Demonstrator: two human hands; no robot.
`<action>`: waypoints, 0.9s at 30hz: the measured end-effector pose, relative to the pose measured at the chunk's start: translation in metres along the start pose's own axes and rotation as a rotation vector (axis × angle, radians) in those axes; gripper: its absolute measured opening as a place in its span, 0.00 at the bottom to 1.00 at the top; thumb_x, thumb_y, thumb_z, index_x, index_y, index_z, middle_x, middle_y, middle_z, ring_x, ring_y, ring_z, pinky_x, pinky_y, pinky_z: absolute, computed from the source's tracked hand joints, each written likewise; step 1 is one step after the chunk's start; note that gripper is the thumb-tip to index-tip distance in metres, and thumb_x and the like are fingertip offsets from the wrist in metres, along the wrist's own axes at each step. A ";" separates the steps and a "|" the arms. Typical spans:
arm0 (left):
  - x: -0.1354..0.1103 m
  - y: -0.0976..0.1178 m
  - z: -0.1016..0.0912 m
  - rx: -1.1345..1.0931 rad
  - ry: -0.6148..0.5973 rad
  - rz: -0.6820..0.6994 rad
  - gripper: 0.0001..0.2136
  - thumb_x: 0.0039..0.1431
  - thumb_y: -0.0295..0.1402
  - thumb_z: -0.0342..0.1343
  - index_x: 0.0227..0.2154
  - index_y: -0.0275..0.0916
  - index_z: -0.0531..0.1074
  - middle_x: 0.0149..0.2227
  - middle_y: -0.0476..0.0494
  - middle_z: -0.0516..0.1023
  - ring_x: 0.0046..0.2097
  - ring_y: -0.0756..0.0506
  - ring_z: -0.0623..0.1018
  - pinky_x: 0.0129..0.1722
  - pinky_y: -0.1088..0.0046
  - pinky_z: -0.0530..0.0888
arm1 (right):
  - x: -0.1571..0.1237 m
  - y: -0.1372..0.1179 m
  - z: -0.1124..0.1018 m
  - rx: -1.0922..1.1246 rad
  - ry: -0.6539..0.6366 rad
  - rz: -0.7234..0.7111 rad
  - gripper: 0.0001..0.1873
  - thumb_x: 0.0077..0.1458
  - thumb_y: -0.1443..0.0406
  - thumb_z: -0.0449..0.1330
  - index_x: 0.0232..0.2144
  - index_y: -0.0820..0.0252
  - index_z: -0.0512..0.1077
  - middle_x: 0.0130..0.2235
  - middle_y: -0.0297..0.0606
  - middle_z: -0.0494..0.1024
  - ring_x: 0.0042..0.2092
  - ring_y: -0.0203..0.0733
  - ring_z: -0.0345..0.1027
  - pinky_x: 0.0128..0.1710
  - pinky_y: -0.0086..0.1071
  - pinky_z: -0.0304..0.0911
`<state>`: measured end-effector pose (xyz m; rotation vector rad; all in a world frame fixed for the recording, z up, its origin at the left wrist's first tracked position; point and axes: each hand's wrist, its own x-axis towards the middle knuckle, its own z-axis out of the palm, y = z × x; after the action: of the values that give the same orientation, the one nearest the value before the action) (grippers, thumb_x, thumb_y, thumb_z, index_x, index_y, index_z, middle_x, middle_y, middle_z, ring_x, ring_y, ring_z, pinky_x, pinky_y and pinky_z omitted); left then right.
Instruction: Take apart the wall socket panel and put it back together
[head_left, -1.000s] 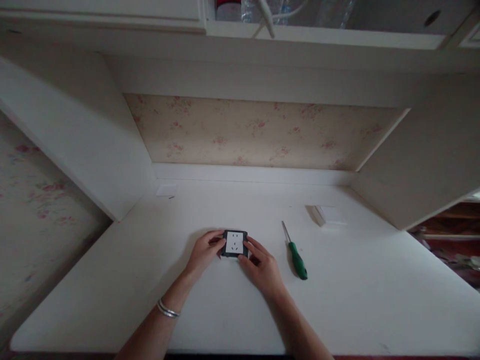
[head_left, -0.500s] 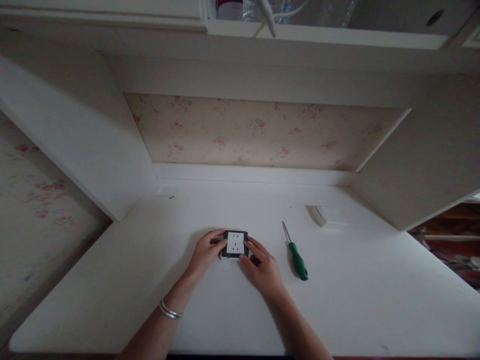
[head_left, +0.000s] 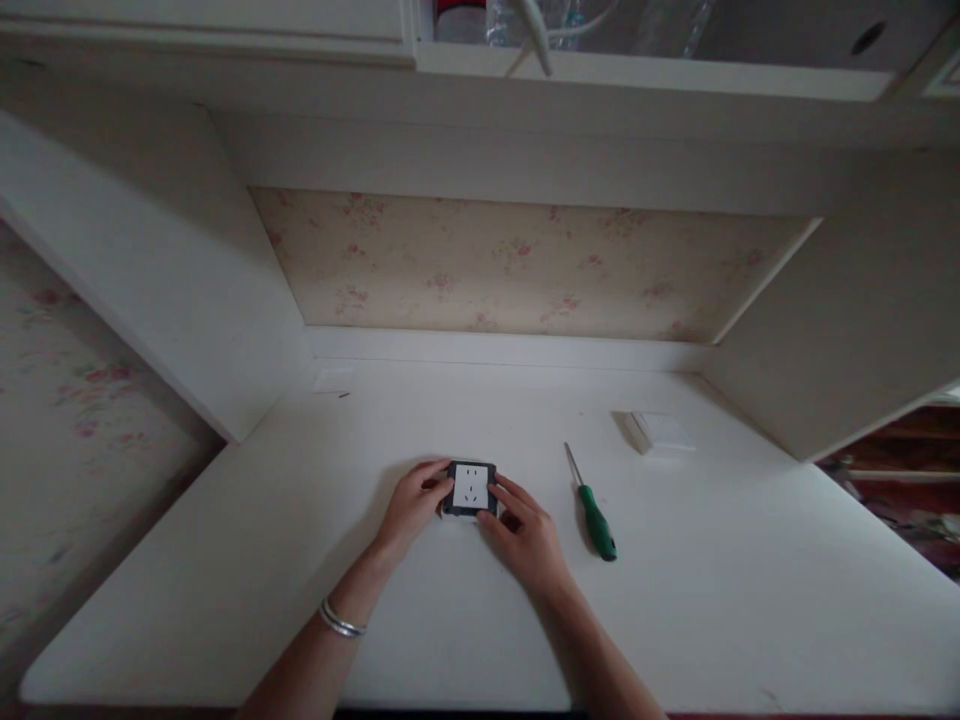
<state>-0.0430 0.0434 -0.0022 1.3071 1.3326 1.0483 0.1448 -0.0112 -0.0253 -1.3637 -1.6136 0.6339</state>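
Note:
Between my hands is a wall socket (head_left: 471,487) with a white face, dark slots and a black frame; a pale edge shows beneath it. My left hand (head_left: 411,503) grips its left side, thumb and fingers closed on the frame. On the opposite side my right hand (head_left: 529,537) holds the right edge and the lower right corner. To the right of that hand lies a screwdriver (head_left: 595,520) with a green handle, its metal shaft pointing away from me. What the undersides of my fingers touch is hidden.
A small white box-like piece (head_left: 660,432) lies at the back right of the white desk (head_left: 720,600). At the back left are a flat pale piece (head_left: 334,380) and a small dark sliver (head_left: 344,395). Side panels and an overhead cabinet (head_left: 480,150) enclose the desk; a white cable (head_left: 534,40) hangs above.

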 end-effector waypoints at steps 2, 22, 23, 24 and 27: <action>-0.001 0.001 -0.001 0.002 -0.004 0.001 0.17 0.50 0.31 0.59 0.45 0.37 0.75 0.47 0.40 0.77 0.41 0.45 0.78 0.37 0.74 0.75 | 0.000 0.000 -0.001 -0.008 0.000 -0.002 0.19 0.52 0.59 0.60 0.47 0.56 0.73 0.55 0.46 0.69 0.28 0.33 0.70 0.30 0.31 0.71; -0.002 -0.009 -0.006 -0.041 -0.123 0.015 0.17 0.54 0.36 0.56 0.47 0.37 0.74 0.50 0.39 0.75 0.43 0.43 0.78 0.37 0.69 0.77 | -0.002 0.000 -0.003 0.009 -0.012 0.043 0.21 0.52 0.58 0.61 0.48 0.57 0.73 0.56 0.45 0.68 0.27 0.34 0.70 0.33 0.33 0.72; -0.001 -0.010 -0.006 -0.031 -0.119 0.013 0.18 0.55 0.36 0.55 0.48 0.38 0.74 0.50 0.39 0.75 0.42 0.43 0.78 0.36 0.69 0.77 | -0.002 0.000 -0.003 0.004 -0.005 0.045 0.21 0.51 0.58 0.61 0.48 0.57 0.74 0.55 0.46 0.69 0.28 0.34 0.70 0.33 0.33 0.72; -0.001 -0.011 -0.005 -0.021 -0.118 0.008 0.18 0.55 0.36 0.55 0.48 0.38 0.73 0.50 0.39 0.75 0.41 0.43 0.78 0.35 0.70 0.77 | -0.002 0.000 -0.003 0.000 0.005 0.047 0.21 0.51 0.58 0.61 0.47 0.57 0.74 0.55 0.46 0.70 0.27 0.35 0.70 0.33 0.33 0.72; 0.000 -0.013 -0.005 0.018 -0.124 0.000 0.18 0.56 0.38 0.54 0.47 0.37 0.74 0.50 0.38 0.74 0.40 0.43 0.78 0.30 0.71 0.76 | -0.002 0.001 -0.002 -0.003 0.032 0.045 0.21 0.49 0.57 0.62 0.45 0.59 0.75 0.53 0.46 0.71 0.26 0.35 0.70 0.32 0.33 0.72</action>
<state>-0.0503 0.0430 -0.0136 1.3630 1.2519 0.9411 0.1465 -0.0130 -0.0257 -1.4092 -1.5626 0.6329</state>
